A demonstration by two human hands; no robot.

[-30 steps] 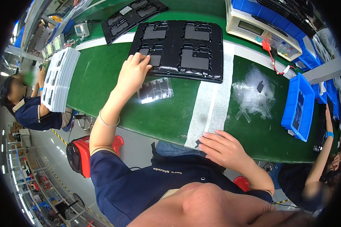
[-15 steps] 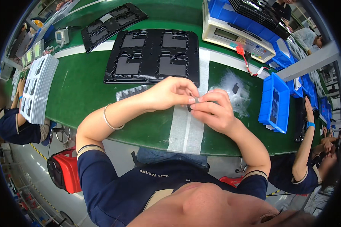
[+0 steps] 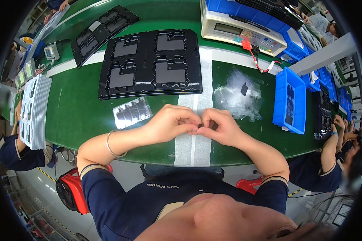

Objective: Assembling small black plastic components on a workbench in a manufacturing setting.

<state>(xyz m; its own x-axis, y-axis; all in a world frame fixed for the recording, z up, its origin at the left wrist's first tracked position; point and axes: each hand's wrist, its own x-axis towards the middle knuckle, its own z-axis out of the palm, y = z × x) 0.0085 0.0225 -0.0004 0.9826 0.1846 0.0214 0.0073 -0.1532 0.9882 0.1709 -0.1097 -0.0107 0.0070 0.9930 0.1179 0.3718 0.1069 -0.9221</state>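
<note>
My left hand [image 3: 173, 123] and my right hand [image 3: 221, 127] meet at their fingertips above a pale strip [image 3: 194, 150] on the green table [image 3: 74, 116]. Both are closed in a pinch. Whatever lies between the fingers is mostly hidden; only a small dark spot shows there. Left of my hands lies a clear sheet [image 3: 132, 112] bearing several dark pieces. Beyond them rests a black moulded tray [image 3: 149, 60] with several grey L-shaped plates in its recesses. To the right is a heap of clear film [image 3: 229, 96] with a small black piece [image 3: 244, 89] on it.
A second black tray [image 3: 104, 34] lies askew at far left. The stack of white sheets [image 3: 38, 112] stands at the left edge. On the right are a blue bin [image 3: 289, 100] and a bench meter [image 3: 243, 36] with red leads. Other people sit at both sides.
Both hands have come down closer to the table's front edge, still fingertip to fingertip. The dark piece seen between them before is now almost hidden. The view has shifted slightly.
</note>
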